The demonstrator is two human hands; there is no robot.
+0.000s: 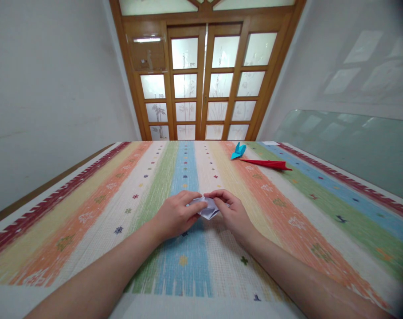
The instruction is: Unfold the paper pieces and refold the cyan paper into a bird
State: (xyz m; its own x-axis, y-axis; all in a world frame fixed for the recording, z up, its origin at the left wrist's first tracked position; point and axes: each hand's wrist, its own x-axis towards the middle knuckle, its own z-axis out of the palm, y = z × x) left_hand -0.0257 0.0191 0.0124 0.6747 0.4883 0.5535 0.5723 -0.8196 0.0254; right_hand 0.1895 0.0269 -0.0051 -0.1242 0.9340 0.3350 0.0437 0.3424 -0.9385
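A small piece of folded white paper (209, 212) is held between my two hands, just above the striped cloth in the middle. My left hand (181, 212) grips its left side, with the thumb lying across the near face and the fingers behind. On the right side, my right hand (230, 212) pinches the paper between thumb and bent index finger. Both hands' fingertips meet near the paper's top edge. Part of the paper is covered by my fingers, so its full shape is hidden.
A blue folded paper figure (239, 151) and a long red folded paper piece (268, 164) lie on the far right of the striped cloth (98, 221). Wooden doors with glass panes (204, 79) stand beyond the table, and a glass panel (350, 146) leans along the right wall.
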